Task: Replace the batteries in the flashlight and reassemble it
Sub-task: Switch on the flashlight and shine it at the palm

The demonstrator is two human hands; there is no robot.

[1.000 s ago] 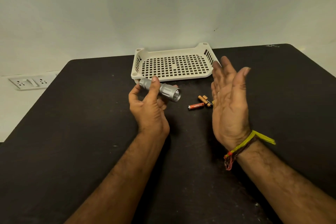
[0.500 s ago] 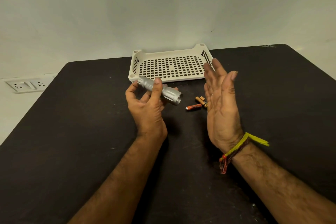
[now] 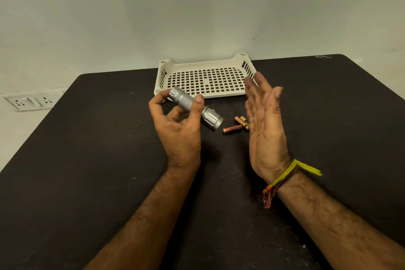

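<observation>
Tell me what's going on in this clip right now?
A person is at a black table working on a flashlight. The left hand grips a silver metal flashlight around its barrel, held above the table and tilted. The right hand is open beside it, palm facing the flashlight, holding nothing. Three small orange-and-copper batteries lie loose on the table between the hands, in front of a cream perforated plastic tray. The flashlight looks fully assembled.
</observation>
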